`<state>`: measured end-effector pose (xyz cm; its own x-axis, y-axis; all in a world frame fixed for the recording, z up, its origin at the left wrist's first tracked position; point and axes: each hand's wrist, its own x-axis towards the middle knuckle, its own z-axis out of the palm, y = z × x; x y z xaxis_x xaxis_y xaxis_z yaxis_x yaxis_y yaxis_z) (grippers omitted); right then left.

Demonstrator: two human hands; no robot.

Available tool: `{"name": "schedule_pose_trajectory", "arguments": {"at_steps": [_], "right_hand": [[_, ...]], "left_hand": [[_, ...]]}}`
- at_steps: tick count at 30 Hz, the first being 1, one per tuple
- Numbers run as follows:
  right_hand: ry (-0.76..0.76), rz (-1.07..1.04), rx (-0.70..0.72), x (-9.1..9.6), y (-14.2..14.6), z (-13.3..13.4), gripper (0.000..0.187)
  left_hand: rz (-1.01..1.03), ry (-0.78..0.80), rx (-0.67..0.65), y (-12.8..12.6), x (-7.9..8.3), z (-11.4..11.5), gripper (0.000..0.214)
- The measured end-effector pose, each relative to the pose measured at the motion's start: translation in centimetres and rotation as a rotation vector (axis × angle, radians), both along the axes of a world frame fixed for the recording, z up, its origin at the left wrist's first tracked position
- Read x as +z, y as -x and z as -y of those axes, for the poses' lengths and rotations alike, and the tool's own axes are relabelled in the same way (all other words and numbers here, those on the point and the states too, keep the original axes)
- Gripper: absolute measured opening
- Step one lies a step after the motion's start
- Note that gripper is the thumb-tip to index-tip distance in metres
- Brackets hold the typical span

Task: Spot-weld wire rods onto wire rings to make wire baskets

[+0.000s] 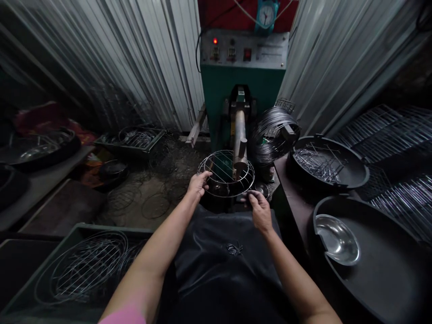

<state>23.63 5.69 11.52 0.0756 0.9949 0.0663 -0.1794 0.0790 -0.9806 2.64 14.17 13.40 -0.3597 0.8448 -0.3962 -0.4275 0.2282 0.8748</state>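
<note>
A round wire rack [227, 196] with thin cross bars lies level beneath the metal arm [240, 130] of a green machine. My left hand [199, 184] pinches the rack's rim at its left side. On the near right side, my right hand [259, 208] is beside the rim with fingers curled together; what they hold, if anything, is too small and dark to name. A small bunch of short wire pieces [234, 249] lies on the black apron [202, 252] over my lap.
The machine's control panel [245, 49] has a lit red lamp. A wire coil [275, 135] hangs right of the arm. Two black pans [388, 252] stand at right, one with a steel bowl [338, 240]. At left is a green bin [37, 288] of wire racks.
</note>
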Motion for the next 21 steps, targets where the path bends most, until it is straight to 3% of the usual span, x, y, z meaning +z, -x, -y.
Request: {"name": "schedule_pose_trajectory", "arguments": {"at_steps": [3, 7, 21], "right_hand": [[-0.063, 0.161, 0.101, 0.6, 2.4, -1.7, 0.027], [-0.063, 0.33, 0.112, -0.3, 2.6, -2.2, 0.023], [-0.062, 0.253, 0.067, 0.0, 2.2, -2.6, 0.023]], "left_hand": [[-0.025, -0.031, 0.037, -0.8, 0.2, 0.6, 0.037], [-0.03, -0.072, 0.04, -1.4, 0.3, 1.0, 0.049], [0.012, -0.093, 0.043, -1.8, 0.0, 1.1, 0.046]]}}
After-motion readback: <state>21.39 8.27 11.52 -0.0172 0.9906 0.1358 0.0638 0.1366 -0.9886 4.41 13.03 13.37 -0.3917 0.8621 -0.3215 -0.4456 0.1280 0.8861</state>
